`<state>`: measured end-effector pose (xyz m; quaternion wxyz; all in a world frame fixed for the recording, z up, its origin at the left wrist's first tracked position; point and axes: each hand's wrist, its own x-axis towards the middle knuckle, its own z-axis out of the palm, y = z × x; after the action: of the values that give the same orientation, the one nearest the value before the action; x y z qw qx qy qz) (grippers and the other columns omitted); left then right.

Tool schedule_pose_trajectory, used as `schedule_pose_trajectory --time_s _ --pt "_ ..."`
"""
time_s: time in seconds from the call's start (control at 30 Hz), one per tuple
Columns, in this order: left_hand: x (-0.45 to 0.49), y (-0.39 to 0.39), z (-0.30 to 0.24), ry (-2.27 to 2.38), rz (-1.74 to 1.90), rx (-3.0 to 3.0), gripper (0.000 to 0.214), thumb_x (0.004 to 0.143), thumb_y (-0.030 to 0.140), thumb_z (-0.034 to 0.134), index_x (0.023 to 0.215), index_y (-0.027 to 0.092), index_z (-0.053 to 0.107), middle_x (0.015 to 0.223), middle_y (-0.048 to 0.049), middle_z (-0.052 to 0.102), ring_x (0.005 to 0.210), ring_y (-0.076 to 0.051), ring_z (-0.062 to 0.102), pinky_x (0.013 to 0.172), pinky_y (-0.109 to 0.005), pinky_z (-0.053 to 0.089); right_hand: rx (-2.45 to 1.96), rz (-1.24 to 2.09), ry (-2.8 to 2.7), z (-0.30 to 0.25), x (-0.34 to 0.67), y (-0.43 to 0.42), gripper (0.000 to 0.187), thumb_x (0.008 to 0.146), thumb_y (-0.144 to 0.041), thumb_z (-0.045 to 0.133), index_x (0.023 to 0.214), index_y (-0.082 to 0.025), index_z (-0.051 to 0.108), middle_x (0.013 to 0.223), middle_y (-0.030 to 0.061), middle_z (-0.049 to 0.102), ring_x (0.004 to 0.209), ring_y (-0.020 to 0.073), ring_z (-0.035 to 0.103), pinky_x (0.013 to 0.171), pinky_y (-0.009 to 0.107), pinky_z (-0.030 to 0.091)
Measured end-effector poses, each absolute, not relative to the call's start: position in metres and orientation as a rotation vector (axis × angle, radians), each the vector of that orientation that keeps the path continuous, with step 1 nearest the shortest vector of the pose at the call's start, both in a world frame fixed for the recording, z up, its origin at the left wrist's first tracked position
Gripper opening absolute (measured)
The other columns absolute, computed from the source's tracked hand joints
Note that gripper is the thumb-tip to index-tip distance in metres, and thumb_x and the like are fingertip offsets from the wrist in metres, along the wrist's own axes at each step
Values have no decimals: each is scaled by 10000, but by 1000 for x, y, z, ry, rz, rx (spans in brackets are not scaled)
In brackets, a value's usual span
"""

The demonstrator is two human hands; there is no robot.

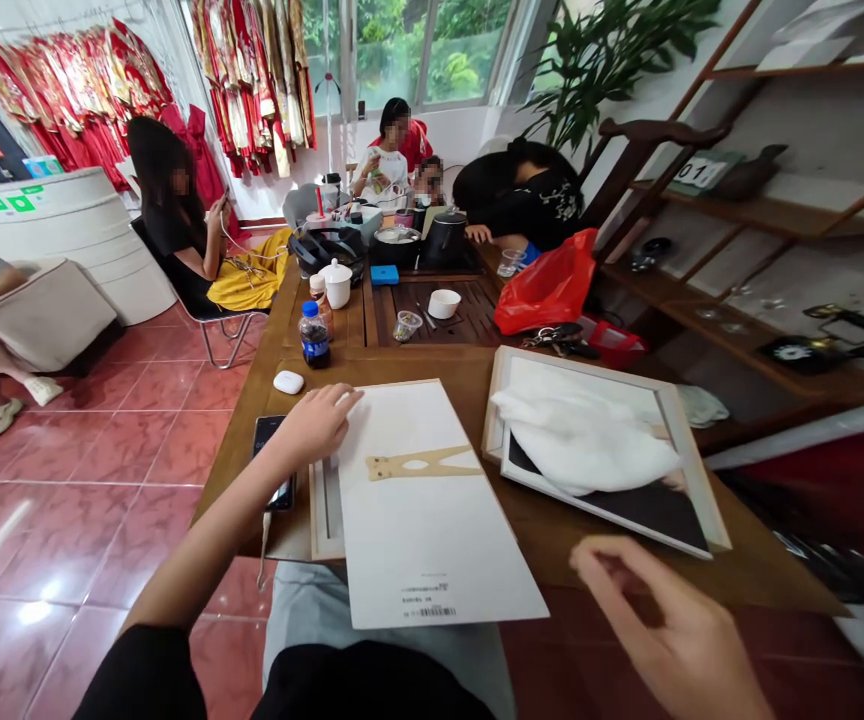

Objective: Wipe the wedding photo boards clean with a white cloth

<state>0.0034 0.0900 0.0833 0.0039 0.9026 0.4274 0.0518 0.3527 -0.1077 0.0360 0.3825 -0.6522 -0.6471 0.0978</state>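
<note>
A white board with a tan bear-shaped strip and a printed barcode lies slanted over a pale wooden frame, its near end jutting past the table edge. My left hand is at the board's upper left corner, fingers closed over its edge; the thumb is partly hidden. To the right, a second shallow frame holds a dark panel and a bunched white cloth-like wad. My right hand hovers in front of that frame, slightly blurred, loosely bent, with a gap between thumb and forefinger and nothing visible in it.
Left on the wooden table lie a cabled phone, a white earbud case and a cola bottle. Farther back are a lidded cup, a white bowl and a red bag. Several people sit around.
</note>
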Motion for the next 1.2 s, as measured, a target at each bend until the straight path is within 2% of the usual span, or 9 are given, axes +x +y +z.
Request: schedule_pose_trajectory --time_s 0.1,0.2,0.3,0.4,0.5,0.6,0.83,1.07,1.2 --pt "23 121 79 1369 120 2777 457 1012 195 357 1440 144 510 1409 -132 563 1288 -252 553 1076 -392 453 -1691 739 -1384 7 338 -132 355 894 -584 599 852 -238 663 727 33 709 618 213 695 504 280 565" --pt "41 138 73 1392 85 2748 410 1056 310 360 1376 152 562 1322 -130 598 1205 -249 598 1016 -378 485 -1521 1167 -1158 -13 314 -136 510 880 -695 545 877 -207 694 700 72 709 582 244 677 462 346 564" --pt "53 139 71 1424 51 2728 385 1065 335 358 1231 154 654 1210 -129 625 1134 -258 615 969 -385 499 -1337 1410 -1023 -26 287 -135 513 874 -679 581 832 -185 711 713 107 727 659 286 710 587 422 611" --pt "60 132 71 1466 30 2714 392 1068 327 351 1120 138 690 1171 -140 625 1119 -269 606 960 -402 493 -1262 1393 -808 -36 268 -136 440 872 -627 618 894 -200 723 820 113 766 687 299 725 635 465 630" --pt "66 127 72 1511 24 2695 403 1071 326 346 1102 117 689 1173 -153 624 1137 -275 595 976 -407 477 -1271 1313 -727 -42 259 -135 398 841 -593 673 1023 -244 734 966 104 783 818 334 751 673 500 653" --pt "72 126 71 1552 30 2665 415 1066 349 355 1104 101 685 1174 -166 627 1157 -292 588 980 -420 470 -1280 1265 -733 -43 256 -133 433 818 -581 709 1097 -251 746 1035 112 781 939 348 749 769 525 657" --pt "81 125 75 1652 95 2585 410 1061 371 347 1071 124 674 1176 -169 632 1168 -318 583 963 -458 473 -1234 1319 -401 -38 248 -134 506 622 -515 899 980 -177 781 973 128 789 960 341 751 876 487 635" --pt "87 115 114 1648 324 2614 359 1069 374 332 1141 154 606 1235 -141 584 1191 -295 545 1018 -462 438 -1268 1059 -553 -38 261 -139 483 703 -472 860 1068 -167 774 1017 142 787 979 328 747 897 459 618" --pt "88 120 144 1510 734 2507 289 1054 363 391 1114 178 605 1161 -117 576 1171 -280 558 1018 -440 451 -1322 792 -779 -16 280 -134 488 742 -424 843 1133 -146 753 965 122 795 931 316 751 829 434 630"
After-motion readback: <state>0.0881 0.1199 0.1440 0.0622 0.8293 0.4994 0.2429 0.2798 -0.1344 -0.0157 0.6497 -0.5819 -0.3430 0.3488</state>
